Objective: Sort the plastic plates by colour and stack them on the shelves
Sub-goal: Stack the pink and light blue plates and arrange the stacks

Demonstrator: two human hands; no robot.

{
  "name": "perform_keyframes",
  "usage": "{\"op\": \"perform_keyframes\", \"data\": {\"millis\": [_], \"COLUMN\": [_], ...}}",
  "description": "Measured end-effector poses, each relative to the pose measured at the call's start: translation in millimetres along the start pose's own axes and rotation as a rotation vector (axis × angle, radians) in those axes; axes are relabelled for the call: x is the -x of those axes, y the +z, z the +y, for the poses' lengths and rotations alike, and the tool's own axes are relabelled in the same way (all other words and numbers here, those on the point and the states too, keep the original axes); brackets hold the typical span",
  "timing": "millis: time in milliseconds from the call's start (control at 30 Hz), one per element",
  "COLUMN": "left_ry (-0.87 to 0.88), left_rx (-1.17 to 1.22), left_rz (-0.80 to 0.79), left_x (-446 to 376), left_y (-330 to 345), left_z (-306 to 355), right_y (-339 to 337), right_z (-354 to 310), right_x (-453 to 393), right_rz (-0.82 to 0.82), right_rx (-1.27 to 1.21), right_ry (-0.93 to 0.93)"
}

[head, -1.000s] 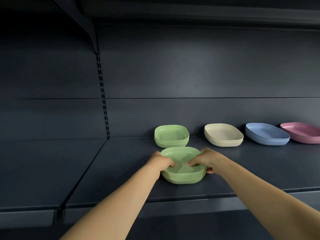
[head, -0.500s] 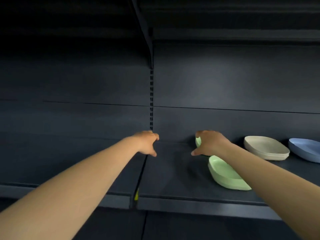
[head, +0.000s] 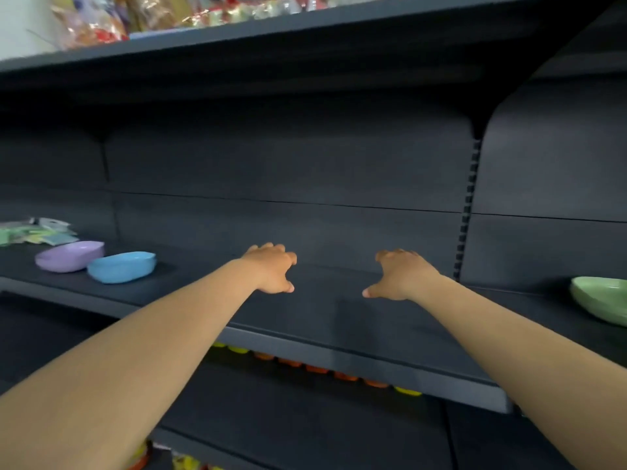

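Head view: green plate [head: 602,301] beyond right fingers [head: 393,257]

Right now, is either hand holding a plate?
No: the left hand and right hand both hover bare over the shelf, fingers spread, well apart from the blue plate and green plate.

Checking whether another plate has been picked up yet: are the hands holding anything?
No. Both the left hand and right hand are empty, fingers relaxed above the bare shelf.

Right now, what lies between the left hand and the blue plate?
Only bare dark shelf lies between the left hand and the blue plate, in the head view.
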State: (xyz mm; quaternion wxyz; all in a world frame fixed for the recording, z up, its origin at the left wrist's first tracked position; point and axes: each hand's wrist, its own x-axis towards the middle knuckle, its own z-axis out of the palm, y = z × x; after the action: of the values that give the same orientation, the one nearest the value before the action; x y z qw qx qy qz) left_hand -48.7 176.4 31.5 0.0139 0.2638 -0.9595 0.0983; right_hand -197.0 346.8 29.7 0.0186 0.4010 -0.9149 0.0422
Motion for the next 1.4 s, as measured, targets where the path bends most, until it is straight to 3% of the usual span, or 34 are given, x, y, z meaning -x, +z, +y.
{"op": "perform_keyframes", "data": {"millis": [467, 700, 867, 1033, 1200, 1400], "left_ry": [-0.202, -0.311, -0.303, -0.182, -0.185, -0.167], "left_rx": [-0.01, 0.153, 0.293, 0.334, 0.515, 0.957], "left_rz": [-0.034, -0.055, -0.123, -0.204, -0.329, -0.354], "left_x": [6.3, -26.1, -48.6, -83.9, -109.1, -123.9], "left_y": [60.8, 92.1, 119.8, 141.2, 166.3, 199.3], "left_z": [-274.3, -415.0, -477.1, -513.6, -530.3, -543.7], "right_y": [19.9, 41.1, 65.3, 84.1, 106.8, 139.0], "right_z": [-275.3, -402.2, -457.5, -491.4, -525.0, -546.2], "right_x": [-126.4, -205.9, -233.0, -252.4, -261.4, -254.2], "right_rz": [-0.005, -0.096, -0.195, -0.268, -0.42, -0.324], "right_rx": [0.024, -0.107, -0.173, -0.272, -0.723, -0.974], "right_ry": [-0.226, -0.292, -0.287, -0.17, 0.087, 0.224]}}
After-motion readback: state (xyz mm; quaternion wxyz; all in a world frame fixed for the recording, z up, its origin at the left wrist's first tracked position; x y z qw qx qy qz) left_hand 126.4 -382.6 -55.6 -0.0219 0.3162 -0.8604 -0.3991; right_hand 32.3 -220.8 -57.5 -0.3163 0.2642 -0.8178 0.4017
